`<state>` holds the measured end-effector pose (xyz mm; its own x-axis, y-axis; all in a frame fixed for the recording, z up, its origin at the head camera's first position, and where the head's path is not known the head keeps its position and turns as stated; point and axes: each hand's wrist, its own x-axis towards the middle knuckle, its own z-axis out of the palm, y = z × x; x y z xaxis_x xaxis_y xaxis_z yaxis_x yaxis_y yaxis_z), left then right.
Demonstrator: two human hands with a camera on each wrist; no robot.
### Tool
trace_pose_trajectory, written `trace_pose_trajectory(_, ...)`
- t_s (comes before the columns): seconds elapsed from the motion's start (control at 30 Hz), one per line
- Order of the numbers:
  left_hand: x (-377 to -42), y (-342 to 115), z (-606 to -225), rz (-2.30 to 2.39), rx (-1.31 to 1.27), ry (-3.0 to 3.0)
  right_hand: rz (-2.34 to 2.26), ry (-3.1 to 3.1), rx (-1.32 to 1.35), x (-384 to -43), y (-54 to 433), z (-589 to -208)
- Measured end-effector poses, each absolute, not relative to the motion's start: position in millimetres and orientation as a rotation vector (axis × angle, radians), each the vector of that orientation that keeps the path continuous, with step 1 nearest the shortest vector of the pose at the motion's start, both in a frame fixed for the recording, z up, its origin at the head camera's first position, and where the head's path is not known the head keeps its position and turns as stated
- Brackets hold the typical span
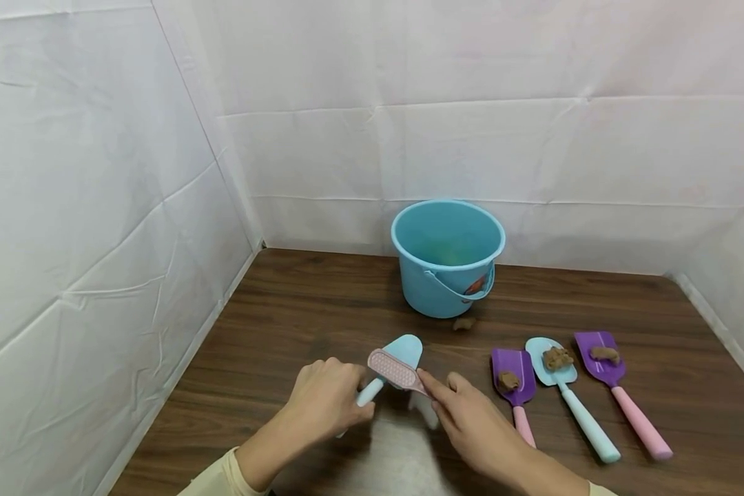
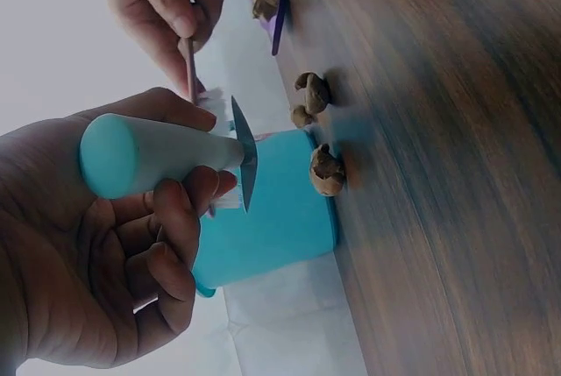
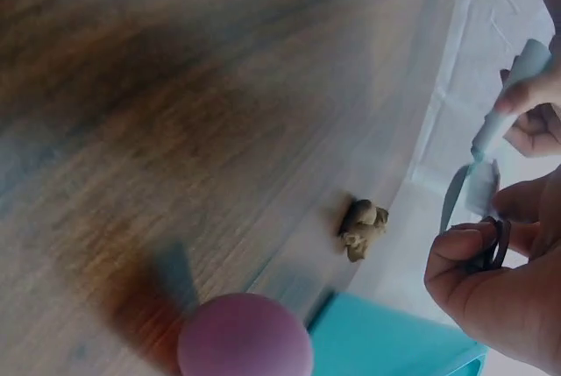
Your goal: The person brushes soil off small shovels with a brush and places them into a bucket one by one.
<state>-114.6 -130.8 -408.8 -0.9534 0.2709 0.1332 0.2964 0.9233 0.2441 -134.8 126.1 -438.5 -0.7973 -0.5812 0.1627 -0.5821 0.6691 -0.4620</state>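
Blue shovel (image 1: 408, 348), pinched by the left hand (image 1: 328, 396) before the bucket (image 1: 430, 286), could twist (smooth-looking handle (image 2: 166, 157)) if the brush (image 1: 392, 368) gripped by the right hand (image 1: 471, 420) presses off-centre.

The brush (image 1: 392, 367) is lattice-patterned pink, the held shovel (image 1: 407, 349) light blue, the bucket (image 1: 423, 291) turquoise, the tabletop (image 1: 297, 303) streaky brown.

The right fingers (image 3: 459, 243) pinch a dark handle (image 3: 503, 247); a brown clump (image 3: 362, 229) lies near 1 turquoise bucket (image 3: 386, 338).
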Motion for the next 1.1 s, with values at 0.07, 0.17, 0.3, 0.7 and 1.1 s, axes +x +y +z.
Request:
trace_pose_trajectory(0.07,-114.1,-129.9,-408.3,-0.405,-0.441,-2.983,0.757,-2.881,0.981,-135.4,127.0,-438.1)
trace_pose_trajectory(0.17,-112.6,-129.4,-407.3,-0.409,-0.451,-2.974,0.707,-2.906,0.903,-141.6,131.0,-436.8)
trace_pose_trajectory(0.3,-111.2,-130.8,-406.4,-0.424,-0.468,-2.975,0.655,-2.909,0.793,-152.5,137.3,-436.7)
trace_pose_trajectory(0.7,-113.6,-135.8,-405.8,-0.409,-0.46,-2.964,0.835,-2.816,0.867,-139.9,130.8,-437.1)
trace_pose_trajectory(1.1,-111.2,-133.0,-403.9,-0.429,-0.492,-2.97,0.682,-2.881,0.773,-152.3,139.7,-437.0)
